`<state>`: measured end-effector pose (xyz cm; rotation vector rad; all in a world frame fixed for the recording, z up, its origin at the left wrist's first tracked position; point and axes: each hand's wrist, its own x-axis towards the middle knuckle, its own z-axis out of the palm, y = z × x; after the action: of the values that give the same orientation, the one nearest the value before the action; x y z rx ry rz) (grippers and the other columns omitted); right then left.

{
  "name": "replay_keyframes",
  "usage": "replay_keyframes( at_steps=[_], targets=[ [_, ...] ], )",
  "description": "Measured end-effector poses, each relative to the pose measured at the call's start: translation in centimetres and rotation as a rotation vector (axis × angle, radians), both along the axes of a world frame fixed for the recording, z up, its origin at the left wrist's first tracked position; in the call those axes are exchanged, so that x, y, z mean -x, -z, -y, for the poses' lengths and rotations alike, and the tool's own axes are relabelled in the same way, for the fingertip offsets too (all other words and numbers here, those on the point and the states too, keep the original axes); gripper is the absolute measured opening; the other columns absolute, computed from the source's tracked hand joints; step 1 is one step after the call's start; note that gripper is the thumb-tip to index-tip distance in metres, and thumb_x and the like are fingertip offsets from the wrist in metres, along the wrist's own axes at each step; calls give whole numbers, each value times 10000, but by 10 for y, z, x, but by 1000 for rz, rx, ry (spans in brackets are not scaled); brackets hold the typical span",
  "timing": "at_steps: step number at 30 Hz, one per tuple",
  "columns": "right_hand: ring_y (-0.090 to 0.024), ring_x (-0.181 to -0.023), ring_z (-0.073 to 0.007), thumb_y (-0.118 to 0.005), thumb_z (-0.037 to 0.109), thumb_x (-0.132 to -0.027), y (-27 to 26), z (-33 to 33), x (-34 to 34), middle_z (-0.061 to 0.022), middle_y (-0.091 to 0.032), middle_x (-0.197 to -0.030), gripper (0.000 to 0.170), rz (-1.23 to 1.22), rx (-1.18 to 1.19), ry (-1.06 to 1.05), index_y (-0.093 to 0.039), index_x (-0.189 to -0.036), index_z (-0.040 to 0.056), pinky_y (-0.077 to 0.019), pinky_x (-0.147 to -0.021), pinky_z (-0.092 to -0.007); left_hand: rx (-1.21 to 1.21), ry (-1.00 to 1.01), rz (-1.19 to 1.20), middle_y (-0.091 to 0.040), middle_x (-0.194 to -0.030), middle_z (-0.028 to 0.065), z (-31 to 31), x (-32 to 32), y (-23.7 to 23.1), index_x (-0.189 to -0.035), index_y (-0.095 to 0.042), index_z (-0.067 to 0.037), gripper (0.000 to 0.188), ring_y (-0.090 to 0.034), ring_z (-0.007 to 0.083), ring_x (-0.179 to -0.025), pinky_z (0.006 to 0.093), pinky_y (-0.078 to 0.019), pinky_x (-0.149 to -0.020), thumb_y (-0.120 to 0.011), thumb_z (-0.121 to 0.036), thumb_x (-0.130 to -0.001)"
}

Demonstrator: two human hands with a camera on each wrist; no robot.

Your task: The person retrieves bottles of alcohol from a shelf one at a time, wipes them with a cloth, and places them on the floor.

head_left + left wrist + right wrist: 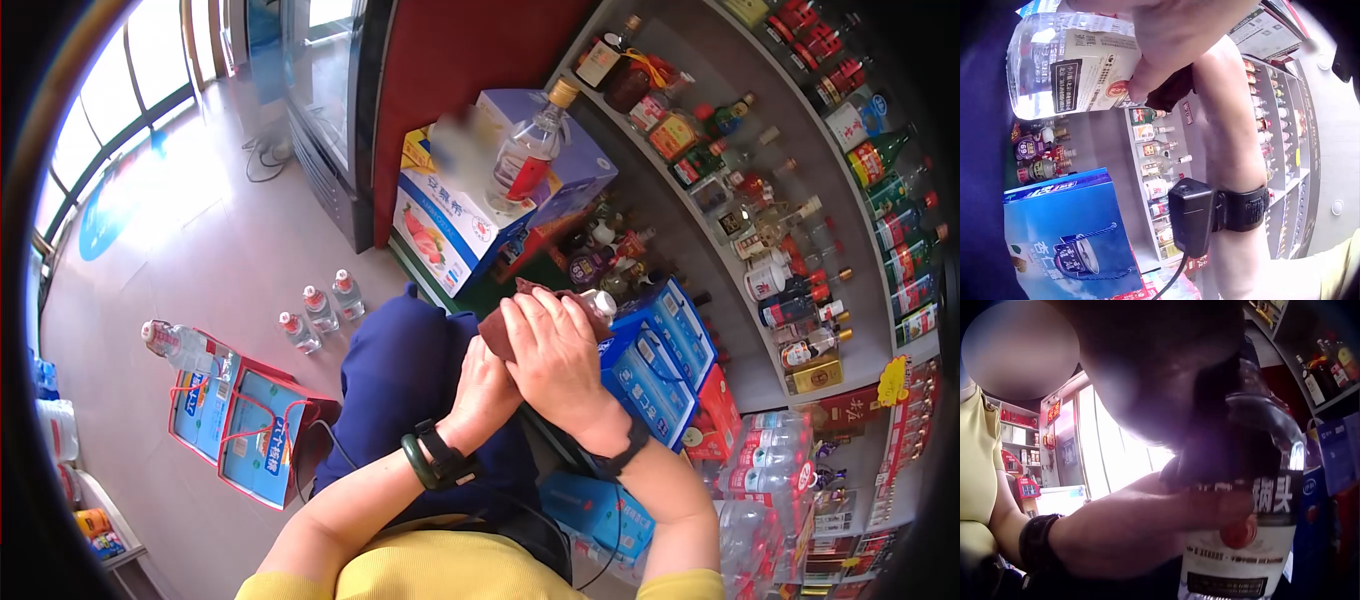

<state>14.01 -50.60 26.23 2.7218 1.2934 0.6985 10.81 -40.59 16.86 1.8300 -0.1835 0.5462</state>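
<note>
A clear glass liquor bottle (pixel 1038 69) with a cream label is held between the two hands in front of the lap. My left hand (pixel 485 385) grips its body, the thumb lying over the label in the left wrist view. In the right wrist view the bottle (pixel 1235 550) stands nearly upright, its upper part partly covered. A brown cloth (pixel 497 338) is wrapped against the bottle, and my right hand (pixel 555 350) holds it there with fingers bent over it. A white cap (pixel 603 304) shows beyond the right fingers.
Three small clear bottles (pixel 321 310) stand on the floor by the knee. To their left are blue gift bags (pixel 262 440) and a tilted bottle (pixel 180 345). A large bottle (pixel 527 155) stands on stacked cartons (pixel 435 225) ahead. Shelves of bottles (pixel 740 215) line the right side.
</note>
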Motion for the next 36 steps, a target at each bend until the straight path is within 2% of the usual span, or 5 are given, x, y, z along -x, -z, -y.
replay_keyframes(
  at_steps=[8, 13, 28, 32, 36],
  targets=[
    [-608, -1105, -295, -703, 193, -763, 2, -34, -7, -147, -643, -1158, 500, -232, 37, 181, -587, -1212, 6, -429, -999, -430, -35, -20, 37, -625, -930, 180, -5, 3, 2, -874, -633, -34, 150, -539, 374, -890, 458, -408, -730, -713, -106, -770],
    [-574, -1165, -291, -624, 177, -843, 5, -17, 5, -132, -606, -1254, 484, -78, -48, 69, -558, -1296, 21, -387, -1057, -429, -21, 44, 50, -580, -1292, 192, -11, 1, -5, -1291, -562, -34, 515, -519, 402, -1226, 457, -416, -1040, -724, -118, -809],
    [-506, -1288, -357, -605, -2, -854, 49, 34, 34, -145, -499, -1438, 494, -42, -370, -60, -564, -1341, 65, -403, -1068, -486, 143, -71, -3, -608, -1092, 207, -10, 2, 7, -1237, -533, -4, 558, -571, 406, -1054, 458, -469, -905, -777, -103, -745],
    [-611, -1164, -283, -516, 124, -1006, 77, 58, 27, -168, -626, -1256, 308, -759, -1058, 417, -564, -1294, 28, -468, -1011, -391, 308, 21, -274, -608, -1141, 194, -34, -7, 5, -1283, -464, 29, 761, -619, 310, -1057, 383, -497, -919, -877, -186, -681],
    [-635, -1082, -190, -478, 209, -1048, 44, 65, 5, -89, -646, -1210, 312, -1202, -1795, 56, -564, -1282, 23, -500, -940, -316, 577, 258, -303, -612, -1151, 142, -46, -11, 33, -1304, -439, 11, 757, -613, 209, -1081, 345, -497, -937, -875, -190, -718]
  ],
)
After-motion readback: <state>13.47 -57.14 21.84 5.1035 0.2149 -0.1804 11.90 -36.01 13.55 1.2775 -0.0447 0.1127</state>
